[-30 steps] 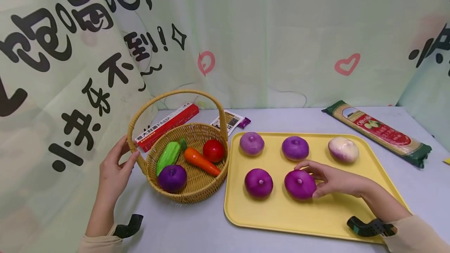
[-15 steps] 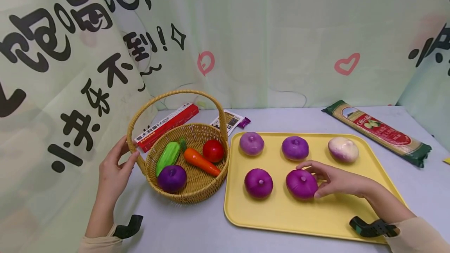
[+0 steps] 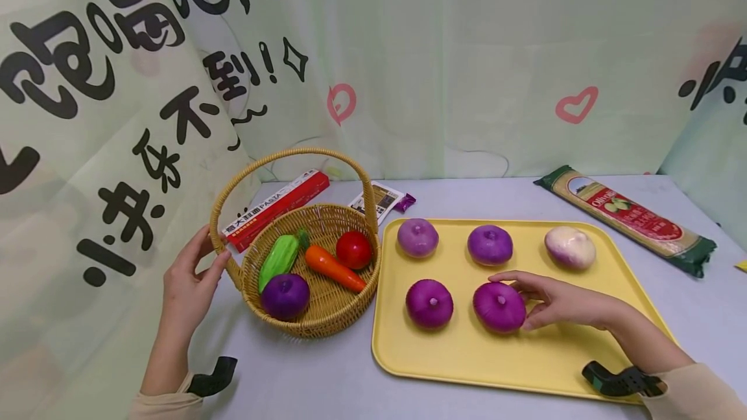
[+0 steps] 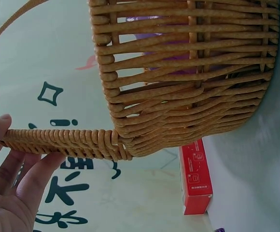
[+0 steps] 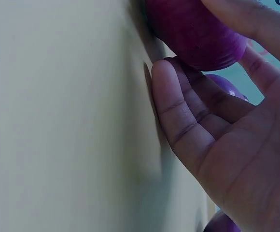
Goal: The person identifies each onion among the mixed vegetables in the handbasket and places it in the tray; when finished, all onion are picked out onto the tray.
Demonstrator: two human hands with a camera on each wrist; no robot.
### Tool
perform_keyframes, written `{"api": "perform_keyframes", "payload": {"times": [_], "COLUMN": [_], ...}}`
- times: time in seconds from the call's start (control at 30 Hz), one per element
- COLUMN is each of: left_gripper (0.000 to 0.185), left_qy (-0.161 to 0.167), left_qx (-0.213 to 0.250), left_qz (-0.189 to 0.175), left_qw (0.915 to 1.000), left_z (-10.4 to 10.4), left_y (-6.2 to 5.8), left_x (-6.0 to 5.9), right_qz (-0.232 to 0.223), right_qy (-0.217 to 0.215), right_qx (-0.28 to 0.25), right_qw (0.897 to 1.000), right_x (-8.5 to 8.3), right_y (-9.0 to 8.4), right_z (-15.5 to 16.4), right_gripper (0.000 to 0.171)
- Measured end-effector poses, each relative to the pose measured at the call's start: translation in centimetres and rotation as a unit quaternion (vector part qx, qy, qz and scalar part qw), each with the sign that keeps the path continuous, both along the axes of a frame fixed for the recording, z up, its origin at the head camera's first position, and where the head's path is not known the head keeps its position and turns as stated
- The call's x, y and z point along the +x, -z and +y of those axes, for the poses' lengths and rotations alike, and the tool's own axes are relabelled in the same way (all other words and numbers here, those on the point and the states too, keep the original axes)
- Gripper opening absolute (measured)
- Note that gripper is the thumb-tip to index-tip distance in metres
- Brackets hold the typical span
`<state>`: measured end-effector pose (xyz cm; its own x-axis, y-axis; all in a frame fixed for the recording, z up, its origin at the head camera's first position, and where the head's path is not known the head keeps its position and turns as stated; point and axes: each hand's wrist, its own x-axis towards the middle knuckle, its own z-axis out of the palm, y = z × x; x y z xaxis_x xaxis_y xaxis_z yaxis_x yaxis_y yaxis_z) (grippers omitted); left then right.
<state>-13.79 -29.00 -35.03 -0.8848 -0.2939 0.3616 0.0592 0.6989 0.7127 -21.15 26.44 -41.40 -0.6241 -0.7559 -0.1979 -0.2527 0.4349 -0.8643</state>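
Note:
My left hand point(image 3: 188, 284) pinches the left side of the wicker basket's handle point(image 3: 217, 212); the left wrist view shows thumb and fingers on either side of the handle point(image 4: 63, 141). Inside the basket point(image 3: 335, 324) lie a green vegetable point(image 3: 279, 262), a carrot point(image 3: 334, 269), a tomato point(image 3: 354, 250) and a purple onion point(image 3: 285, 296). My right hand point(image 3: 563, 301) grips another purple onion point(image 3: 498, 308) from its right side, thumb and fingers around it. That onion point(image 5: 195, 34) sits low at the yellow tray. Its far side is hidden in the right wrist view.
The yellow tray point(image 3: 443, 358) also bears several onions, among them a magenta one point(image 3: 429, 304) and a whitish one point(image 3: 570, 248). Behind the basket lie a red pasta box point(image 3: 280, 206) and a small packet point(image 3: 379, 201). A pasta bag point(image 3: 627, 216) lies at the back right.
The onion under my right hand shifts slightly right, then slightly back left, with the hand staying on it. My left hand keeps its hold on the basket handle.

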Motion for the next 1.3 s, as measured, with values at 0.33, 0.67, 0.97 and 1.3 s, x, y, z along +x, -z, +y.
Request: {"api": "perform_keyframes", "payload": {"times": [0.33,0.67,0.97,1.3], "left_gripper": [0.057,0.056,0.056,0.055], "left_qy": [-0.002,0.000,0.003,0.002], "left_qx": [-0.003,-0.003,-0.002,0.001], "left_qz": [0.002,0.008,0.009,0.010], "left_qw": [1.0000,1.0000,1.0000,0.9999], "left_z": [0.0,-0.1,-0.2,-0.2], "left_y": [-0.1,0.2,0.2,0.2], "left_x": [0.0,-0.1,-0.1,-0.1], "right_qz": [-0.020,-0.008,-0.010,-0.006], "right_qy": [-0.002,0.006,0.013,0.016], "right_qx": [-0.001,-0.006,-0.004,-0.009], "right_qw": [1.000,1.000,1.000,1.000], "right_x": [0.0,-0.1,-0.2,-0.6], "right_y": [0.0,0.1,-0.3,-1.2], "right_z": [0.1,0.1,0.3,0.7], "right_gripper": [0.066,0.064,0.062,0.061]}}
